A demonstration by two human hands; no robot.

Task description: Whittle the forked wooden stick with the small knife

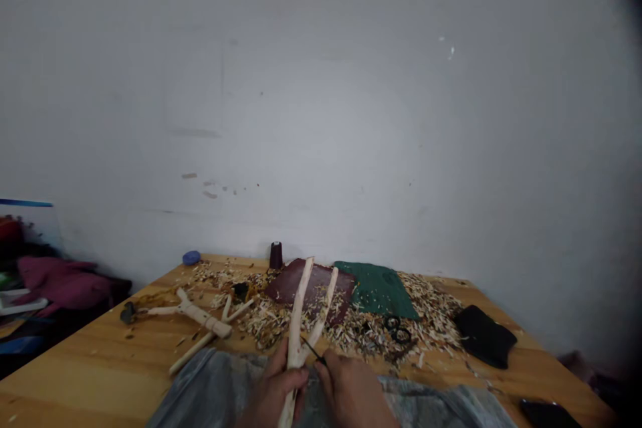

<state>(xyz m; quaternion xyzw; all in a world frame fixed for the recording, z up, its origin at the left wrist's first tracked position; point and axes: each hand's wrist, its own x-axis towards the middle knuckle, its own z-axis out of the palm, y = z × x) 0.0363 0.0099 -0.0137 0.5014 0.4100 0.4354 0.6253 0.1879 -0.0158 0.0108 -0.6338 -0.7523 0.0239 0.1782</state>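
Observation:
A peeled, Y-shaped forked stick (297, 314) stands tilted upright in front of me, its two prongs pointing toward the wall. Low on its stem, my left hand (281, 381) is wrapped around the wood. My right hand (348, 384) is closed on the dark handle of a small knife (313, 350). The thin blade reaches toward the crotch of the fork; whether it touches the wood I cannot tell. Grey cloth (215, 384) lies beneath both hands. Pale wood shavings (271, 321) are scattered behind the stick.
Two more peeled forked sticks, one thick (203, 317) and one thin (198, 351), lie crossed at left. Maroon (285, 287) and green sheets (384, 291) lie at the back near a dark thread cone (275, 255). Scissors (398, 331) and a black curved piece (484, 336) are at right.

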